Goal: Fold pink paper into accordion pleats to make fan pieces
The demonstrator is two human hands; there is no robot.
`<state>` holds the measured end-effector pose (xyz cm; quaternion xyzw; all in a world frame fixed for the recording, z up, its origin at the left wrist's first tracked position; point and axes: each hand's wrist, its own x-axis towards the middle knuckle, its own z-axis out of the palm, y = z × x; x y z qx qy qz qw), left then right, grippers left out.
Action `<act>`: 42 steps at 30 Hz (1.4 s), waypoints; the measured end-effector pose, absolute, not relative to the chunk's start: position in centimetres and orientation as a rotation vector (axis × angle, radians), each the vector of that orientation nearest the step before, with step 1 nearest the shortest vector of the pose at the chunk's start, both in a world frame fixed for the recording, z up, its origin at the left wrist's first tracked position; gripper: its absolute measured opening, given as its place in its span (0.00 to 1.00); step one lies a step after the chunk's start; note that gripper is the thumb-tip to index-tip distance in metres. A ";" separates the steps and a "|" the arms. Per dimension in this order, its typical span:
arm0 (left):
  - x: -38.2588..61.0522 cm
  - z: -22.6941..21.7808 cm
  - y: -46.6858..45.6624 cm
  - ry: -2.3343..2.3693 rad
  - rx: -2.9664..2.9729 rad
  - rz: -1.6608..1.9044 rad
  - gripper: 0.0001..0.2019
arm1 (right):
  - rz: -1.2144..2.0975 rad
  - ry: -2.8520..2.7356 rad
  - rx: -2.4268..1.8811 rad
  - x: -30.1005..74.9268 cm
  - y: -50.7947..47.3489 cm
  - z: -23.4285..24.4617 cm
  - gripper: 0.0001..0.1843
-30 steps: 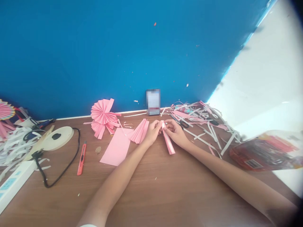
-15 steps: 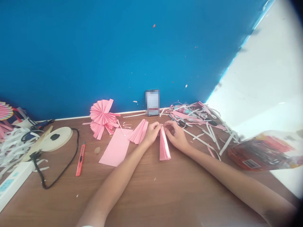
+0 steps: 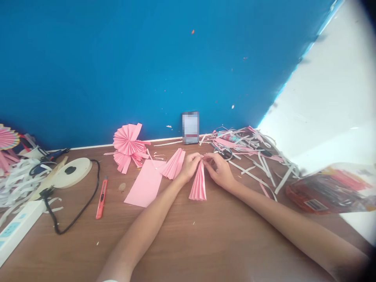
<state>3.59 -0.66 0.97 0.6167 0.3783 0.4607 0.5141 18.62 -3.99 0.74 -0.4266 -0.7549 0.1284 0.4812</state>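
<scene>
My left hand (image 3: 189, 166) and my right hand (image 3: 219, 169) meet at the top of a pleated pink paper fan (image 3: 199, 184) and both pinch its narrow end. The fan spreads downward onto the wooden table (image 3: 188, 239). Just left of my left hand lies a second folded pink fan (image 3: 174, 163). Beside that one, a flat pink paper sheet (image 3: 144, 183) rests on the table.
Finished pink paper rosettes (image 3: 127, 145) lean by the blue wall. An orange utility knife (image 3: 101, 197), a tape roll (image 3: 72, 171), a black cord and a white power strip (image 3: 16, 231) lie left. Paper strips (image 3: 252, 149) and a plastic packet (image 3: 329, 188) lie right.
The pleated paper in my hands swung from a closed slanted bundle to hanging straight down, and its lower end has fanned out wider.
</scene>
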 end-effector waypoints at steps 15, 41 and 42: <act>3.6 0.2 -0.4 0.887 1.424 1.003 0.16 | 0.304 -1.828 -1.043 18.7 -3.9 0.8 0.09; 3.8 0.5 -0.7 0.878 1.547 0.999 0.17 | 0.275 -1.882 -1.043 18.6 -3.6 0.6 0.12; 3.8 0.5 -0.7 0.876 1.550 0.998 0.17 | 0.273 -1.884 -1.042 18.6 -3.6 0.6 0.12</act>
